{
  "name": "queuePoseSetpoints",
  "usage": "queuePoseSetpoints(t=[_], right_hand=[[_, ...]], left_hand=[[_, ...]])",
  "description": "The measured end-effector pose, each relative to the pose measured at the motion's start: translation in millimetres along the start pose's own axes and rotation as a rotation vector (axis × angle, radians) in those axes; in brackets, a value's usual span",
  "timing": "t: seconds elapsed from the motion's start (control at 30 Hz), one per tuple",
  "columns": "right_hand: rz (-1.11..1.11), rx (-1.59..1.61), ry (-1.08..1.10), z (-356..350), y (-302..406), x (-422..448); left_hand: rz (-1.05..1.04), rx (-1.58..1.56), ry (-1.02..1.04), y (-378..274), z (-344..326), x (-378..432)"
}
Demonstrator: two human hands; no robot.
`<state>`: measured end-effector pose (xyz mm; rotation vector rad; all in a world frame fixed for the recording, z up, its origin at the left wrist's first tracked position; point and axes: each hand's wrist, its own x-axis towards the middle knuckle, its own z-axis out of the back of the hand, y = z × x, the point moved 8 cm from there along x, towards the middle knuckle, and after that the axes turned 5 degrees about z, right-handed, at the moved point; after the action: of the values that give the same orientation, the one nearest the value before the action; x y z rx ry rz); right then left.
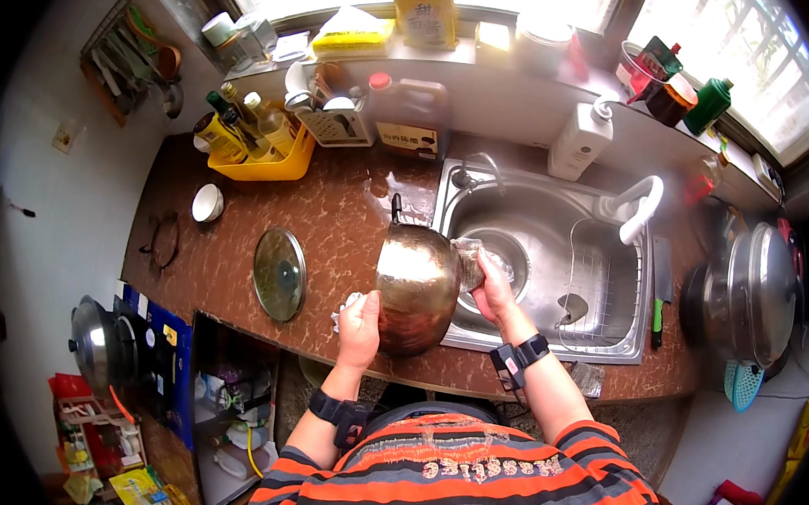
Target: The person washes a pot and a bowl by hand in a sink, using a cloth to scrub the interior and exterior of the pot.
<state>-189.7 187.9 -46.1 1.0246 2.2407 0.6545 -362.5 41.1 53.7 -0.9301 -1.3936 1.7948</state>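
Observation:
A metal pot (417, 287) with a blackened, browned outer wall is tipped on its side above the counter's front edge, left of the sink. One dark handle (396, 209) points away from me. My left hand (359, 326) grips the pot at its left, thumb up; a bit of white material (349, 307) shows beside those fingers, its kind unclear. On the other side, my right hand (494, 283) presses a woven-looking scouring cloth (468, 263) to the pot's wall. Its fingers are partly hidden. A round glass lid (279, 274) lies on the counter to the left.
The steel sink (549, 207) holds a wire rack (600, 281). At its right lies a green-handled cleaver (662, 284). A yellow bin of bottles (261, 165), a white bowl (207, 203) and a large jug (409, 118) stand on the counter (331, 208). Lidded pots (752, 295) stand far right.

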Motion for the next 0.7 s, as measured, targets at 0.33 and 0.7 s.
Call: queuePoseSetpoints(t=[0.33,0.7], right_hand=[[-0.255,-1.775,-0.306,207,-55,124],[-0.245,-1.663,-0.087,254,-75,122]], left_hand=[[0.275,-0.397,-0.189,-18,26,9],[0.241,-0.441,-0.273,-15,21,38]])
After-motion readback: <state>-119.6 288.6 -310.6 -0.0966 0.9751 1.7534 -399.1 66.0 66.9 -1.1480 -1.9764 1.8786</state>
